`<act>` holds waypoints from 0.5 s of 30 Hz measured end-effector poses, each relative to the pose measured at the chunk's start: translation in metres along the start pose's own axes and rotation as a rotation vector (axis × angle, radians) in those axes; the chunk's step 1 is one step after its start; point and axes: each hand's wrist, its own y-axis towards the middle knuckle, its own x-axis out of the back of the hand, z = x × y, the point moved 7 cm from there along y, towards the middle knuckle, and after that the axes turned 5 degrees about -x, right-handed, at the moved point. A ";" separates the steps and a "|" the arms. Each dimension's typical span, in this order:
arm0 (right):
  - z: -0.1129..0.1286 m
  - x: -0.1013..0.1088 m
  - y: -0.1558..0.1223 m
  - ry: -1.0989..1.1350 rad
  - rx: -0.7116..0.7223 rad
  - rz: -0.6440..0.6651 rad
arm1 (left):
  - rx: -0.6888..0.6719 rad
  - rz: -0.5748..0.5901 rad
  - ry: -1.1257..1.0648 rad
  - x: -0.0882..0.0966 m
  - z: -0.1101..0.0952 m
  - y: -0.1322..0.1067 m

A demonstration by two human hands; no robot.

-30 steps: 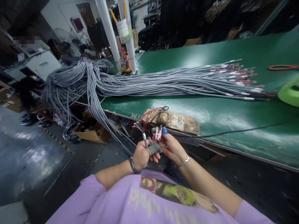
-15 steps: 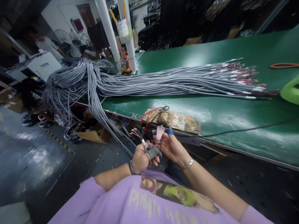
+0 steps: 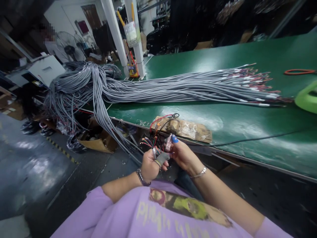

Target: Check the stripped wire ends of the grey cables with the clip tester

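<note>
My left hand (image 3: 150, 164) is closed around the end of a grey cable, whose thin coloured wires (image 3: 148, 142) fan out above the fist. A grey cot covers one of its fingers (image 3: 162, 158). My right hand (image 3: 182, 153) pinches a small pale connector (image 3: 168, 142) right beside those wires; a blue cot sits on one fingertip (image 3: 174, 139). Both hands are held in front of my chest, just below the near edge of the green table (image 3: 223, 119).
A long bundle of grey cables (image 3: 173, 87) lies across the table and spills off its left end toward the floor. A taped brown patch (image 3: 188, 129) with red and black wires sits at the edge. A green object (image 3: 307, 97) is at right. White posts (image 3: 137, 49) stand behind.
My right hand has drawn the pale connector in closer to the wire ends in my left hand. The left hand has stayed in much the same place.
</note>
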 end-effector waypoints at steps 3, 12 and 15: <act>0.000 0.002 0.001 0.037 -0.009 0.006 | 0.011 -0.008 -0.002 0.000 0.003 0.001; -0.007 0.003 0.005 0.044 -0.006 0.063 | 0.037 0.020 0.021 -0.004 0.012 0.003; -0.009 0.005 0.005 0.063 -0.014 0.031 | 0.043 0.014 0.018 -0.002 0.013 0.003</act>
